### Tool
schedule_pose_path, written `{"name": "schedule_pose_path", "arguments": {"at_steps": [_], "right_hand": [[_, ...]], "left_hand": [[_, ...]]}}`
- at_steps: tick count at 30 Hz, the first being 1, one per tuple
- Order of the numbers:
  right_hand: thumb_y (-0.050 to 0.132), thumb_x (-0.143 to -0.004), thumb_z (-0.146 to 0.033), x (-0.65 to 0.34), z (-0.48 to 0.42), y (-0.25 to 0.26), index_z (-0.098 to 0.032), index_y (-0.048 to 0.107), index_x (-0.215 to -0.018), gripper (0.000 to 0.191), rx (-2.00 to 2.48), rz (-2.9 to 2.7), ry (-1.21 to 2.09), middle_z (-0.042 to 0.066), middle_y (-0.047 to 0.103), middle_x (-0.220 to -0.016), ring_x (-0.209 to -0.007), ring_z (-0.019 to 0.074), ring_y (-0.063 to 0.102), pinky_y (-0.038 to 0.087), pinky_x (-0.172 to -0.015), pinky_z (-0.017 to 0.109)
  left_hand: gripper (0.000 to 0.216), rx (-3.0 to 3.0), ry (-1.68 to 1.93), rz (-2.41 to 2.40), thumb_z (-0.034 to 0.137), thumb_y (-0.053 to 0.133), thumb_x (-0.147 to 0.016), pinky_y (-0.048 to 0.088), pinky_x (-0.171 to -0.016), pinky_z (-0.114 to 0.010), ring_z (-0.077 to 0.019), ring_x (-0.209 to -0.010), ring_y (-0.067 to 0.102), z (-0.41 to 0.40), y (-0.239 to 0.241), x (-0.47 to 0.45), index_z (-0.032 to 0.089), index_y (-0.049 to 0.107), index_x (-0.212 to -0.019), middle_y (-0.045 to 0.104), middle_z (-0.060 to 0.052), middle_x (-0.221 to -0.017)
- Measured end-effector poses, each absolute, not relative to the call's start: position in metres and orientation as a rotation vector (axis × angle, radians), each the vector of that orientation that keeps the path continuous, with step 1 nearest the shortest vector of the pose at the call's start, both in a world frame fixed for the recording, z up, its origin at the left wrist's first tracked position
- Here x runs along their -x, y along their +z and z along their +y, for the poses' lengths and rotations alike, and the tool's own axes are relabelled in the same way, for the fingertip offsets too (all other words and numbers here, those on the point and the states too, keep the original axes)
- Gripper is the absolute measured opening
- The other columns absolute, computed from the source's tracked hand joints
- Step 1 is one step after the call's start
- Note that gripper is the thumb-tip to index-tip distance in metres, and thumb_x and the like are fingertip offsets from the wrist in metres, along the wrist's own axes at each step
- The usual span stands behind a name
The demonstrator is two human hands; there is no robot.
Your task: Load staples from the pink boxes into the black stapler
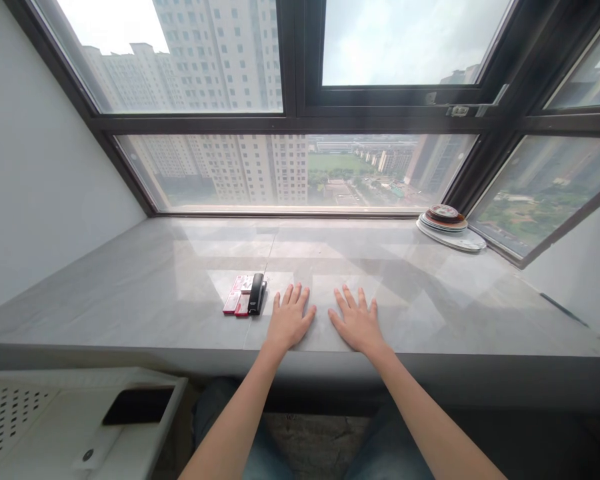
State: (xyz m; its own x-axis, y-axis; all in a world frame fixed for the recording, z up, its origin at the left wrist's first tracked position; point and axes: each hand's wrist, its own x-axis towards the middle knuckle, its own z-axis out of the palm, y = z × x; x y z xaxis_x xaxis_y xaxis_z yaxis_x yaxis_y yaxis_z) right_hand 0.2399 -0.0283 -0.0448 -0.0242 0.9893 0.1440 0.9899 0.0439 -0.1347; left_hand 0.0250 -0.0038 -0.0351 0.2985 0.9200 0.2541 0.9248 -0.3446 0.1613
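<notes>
My left hand (289, 319) lies flat, palm down, on the grey marble sill (155, 293), fingers stretched out and holding nothing. My right hand (356, 320) lies flat beside it, a little apart, fingers spread and empty too. Just left of my left hand sits a black stapler (256, 294), almost touching the little finger. Against the stapler's left side lie small red and pink staple boxes (237, 297).
A stack of plates (449, 224) stands at the back right corner of the sill by the window. A white perforated plastic unit (55, 413) with a dark phone (139, 405) on it is at the lower left. Large windows run behind the sill.
</notes>
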Motion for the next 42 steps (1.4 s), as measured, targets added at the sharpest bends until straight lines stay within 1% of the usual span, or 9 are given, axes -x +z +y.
{"name": "schedule_pose_path", "arguments": {"at_steps": [13, 17, 22, 25, 31, 39, 42], "right_hand": [[0.030, -0.102, -0.060, -0.2362, -0.0263, -0.0435, -0.036, 0.022, -0.165, 0.068, 2.014, -2.110, -0.076, 0.000, 0.012, -0.173, -0.157, 0.0397, -0.002, 0.000, -0.120, 0.069], [0.028, -0.102, -0.061, -0.2362, -0.0249, -0.0448, -0.036, 0.020, -0.166, 0.069, 2.032, -2.113, -0.069, -0.002, 0.010, -0.173, -0.157, 0.0401, -0.003, 0.000, -0.119, 0.070], [0.025, -0.102, -0.061, -0.2378, -0.0248, -0.0427, -0.036, 0.015, -0.166, 0.070, 2.060, -2.134, -0.027, -0.002, 0.006, -0.174, -0.157, 0.0378, -0.008, 0.000, -0.120, 0.069], [0.025, -0.102, -0.062, -0.2385, -0.0246, -0.0441, -0.036, 0.014, -0.167, 0.070, 2.066, -2.141, -0.027, -0.002, 0.005, -0.174, -0.158, 0.0372, -0.008, 0.000, -0.120, 0.068], [0.027, -0.102, -0.063, -0.2393, -0.0246, -0.0466, -0.035, 0.018, -0.166, 0.070, 2.041, -2.124, -0.040, -0.001, 0.010, -0.173, -0.158, 0.0382, -0.001, -0.001, -0.120, 0.067], [0.030, -0.102, -0.059, -0.2372, -0.0297, -0.0407, -0.035, 0.022, -0.165, 0.068, 2.030, -2.111, -0.018, 0.000, 0.013, -0.173, -0.158, 0.0372, 0.001, -0.002, -0.121, 0.066], [0.033, -0.102, -0.058, -0.2362, -0.0329, -0.0375, -0.035, 0.027, -0.164, 0.066, 2.013, -2.088, -0.027, 0.000, 0.019, -0.172, -0.157, 0.0379, 0.006, 0.000, -0.121, 0.065]], "left_hand": [[0.060, 2.509, -0.508, -1.786, 0.057, 0.028, -0.105, 0.011, -0.127, -0.055, -0.0267, -0.158, 0.018, 0.0006, -0.0341, -0.0254, 0.035, 0.032, -0.161, 0.026, -0.001, -0.170], [0.060, 2.510, -0.507, -1.785, 0.057, 0.026, -0.105, 0.011, -0.127, -0.055, -0.0263, -0.158, 0.017, 0.0018, -0.0349, -0.0263, 0.034, 0.032, -0.160, 0.025, -0.001, -0.170], [0.060, 2.506, -0.489, -1.796, 0.058, 0.025, -0.105, 0.011, -0.127, -0.055, -0.0264, -0.159, 0.016, 0.0010, -0.0336, -0.0278, 0.034, 0.033, -0.160, 0.025, -0.001, -0.170], [0.061, 2.510, -0.471, -1.797, 0.058, 0.025, -0.105, 0.010, -0.127, -0.055, -0.0263, -0.159, 0.015, 0.0007, -0.0336, -0.0275, 0.035, 0.032, -0.161, 0.024, -0.001, -0.170], [0.060, 2.504, -0.493, -1.791, 0.057, 0.027, -0.105, 0.010, -0.127, -0.055, -0.0273, -0.158, 0.018, 0.0005, -0.0354, -0.0275, 0.035, 0.033, -0.160, 0.026, -0.001, -0.170], [0.060, 2.514, -0.519, -1.808, 0.054, 0.032, -0.104, 0.008, -0.127, -0.057, -0.0296, -0.158, 0.017, -0.0048, -0.0345, -0.0277, 0.035, 0.031, -0.161, 0.027, -0.002, -0.170], [0.060, 2.502, -0.507, -1.814, 0.054, 0.031, -0.104, 0.008, -0.127, -0.058, -0.0300, -0.158, 0.016, -0.0071, -0.0358, -0.0274, 0.034, 0.032, -0.161, 0.026, -0.002, -0.170]]}}
